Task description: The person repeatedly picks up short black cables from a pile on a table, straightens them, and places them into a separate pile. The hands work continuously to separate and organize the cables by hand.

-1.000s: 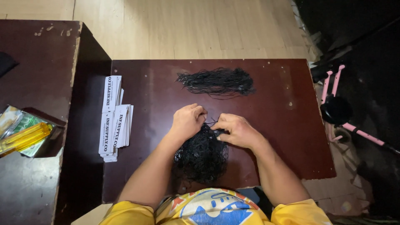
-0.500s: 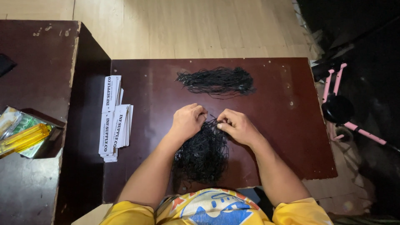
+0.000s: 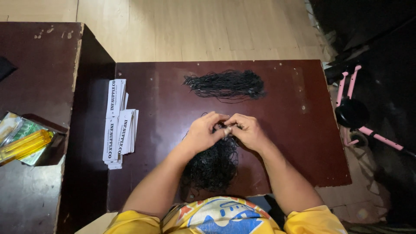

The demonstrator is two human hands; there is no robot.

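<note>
My left hand (image 3: 203, 131) and my right hand (image 3: 245, 129) meet at their fingertips over the middle of a dark brown table (image 3: 299, 143). Both pinch thin black strings at the top of a tangled pile of black strings (image 3: 213, 167) that lies between my forearms. What sits between the fingertips is too small to make out. A second, flatter bundle of black strings (image 3: 225, 84) lies farther back on the table, apart from both hands.
A stack of white paper cards (image 3: 117, 121) lies at the table's left edge. A higher dark table (image 3: 34, 65) on the left holds a yellow object and packets (image 3: 21, 141). A pink-and-black scooter (image 3: 359, 117) stands right of the table.
My two hands have closed in on each other, so the fingertips now touch. The near string pile has shifted slightly with them. The far bundle has not moved.
</note>
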